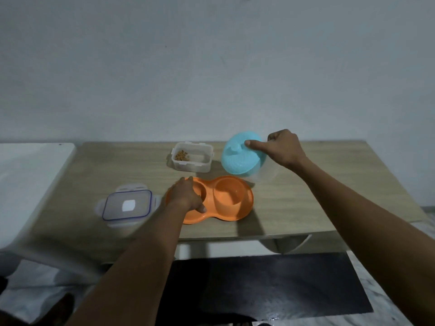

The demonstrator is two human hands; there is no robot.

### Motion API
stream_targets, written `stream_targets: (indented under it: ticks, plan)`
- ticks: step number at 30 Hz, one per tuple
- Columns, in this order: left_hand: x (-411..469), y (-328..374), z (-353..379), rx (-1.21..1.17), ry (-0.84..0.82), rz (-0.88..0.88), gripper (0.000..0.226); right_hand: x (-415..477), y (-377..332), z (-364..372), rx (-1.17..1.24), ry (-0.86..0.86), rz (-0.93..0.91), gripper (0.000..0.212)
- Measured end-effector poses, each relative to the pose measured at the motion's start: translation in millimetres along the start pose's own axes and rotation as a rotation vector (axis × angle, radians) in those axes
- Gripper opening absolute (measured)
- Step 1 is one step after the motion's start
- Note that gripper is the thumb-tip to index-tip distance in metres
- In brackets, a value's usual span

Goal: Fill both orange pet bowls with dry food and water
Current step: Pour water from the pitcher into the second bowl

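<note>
At a wooden table set against a pale wall, a person is tipping a clear jug toward the right well of an orange double bowl, which is sitting near the table's front edge. The right hand is wrapping round the jug, thumb pressing on its turquoise lid. The left hand is lying over the bowl's left well, fingers curling at the rim, apparently steadying it. The two hands are working well apart.

The bowl is looking like light, stiff, smooth plastic, likely to skid if nudged, so the rim is offering the best hold. The jug, probably heavier if full, is asking for a firm grasp round the body.

No stream is showing. Whether water is lying in the right well cannot be told, and the hand is hiding the left one. Behind, an open food box is holding a small heap of kibble, its snap lid lying left of the bowl.
</note>
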State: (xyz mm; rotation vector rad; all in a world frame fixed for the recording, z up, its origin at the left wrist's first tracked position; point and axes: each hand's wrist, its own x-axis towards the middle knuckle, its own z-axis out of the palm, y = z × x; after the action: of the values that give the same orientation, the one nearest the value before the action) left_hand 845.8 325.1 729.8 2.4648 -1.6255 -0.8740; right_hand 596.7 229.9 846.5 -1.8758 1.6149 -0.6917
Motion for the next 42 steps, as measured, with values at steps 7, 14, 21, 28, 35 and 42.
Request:
stream_targets:
  ticks: [7,14,21,28,35,42]
  plan:
    - [-1.8,1.8,-2.5,0.026,0.002,0.014,0.126,-17.2,-20.6,-4.6,-0.325,-0.064,-0.084,0.072]
    - [-0.6,1.1,-1.6,0.027,-0.003,0.019,0.127,-22.4,-27.1,-0.7,-0.504,-0.083,-0.118,0.071]
    - [1.2,-0.5,0.0,0.025,0.000,0.027,0.128,-23.2,-28.2,2.0,-0.593,-0.080,-0.138,0.077]
    - [1.7,-1.2,1.2,0.027,0.010,0.029,0.126,-23.6,-31.7,3.3,-0.617,-0.090,-0.146,0.069]
    - [1.3,-1.2,1.4,0.001,0.004,0.019,0.128,-24.0,-35.8,1.1,-0.632,-0.102,-0.167,0.065]
    - [-0.1,-0.2,0.8,-0.007,0.004,0.013,0.126,-24.5,-37.7,0.5,-0.644,-0.106,-0.184,0.066]
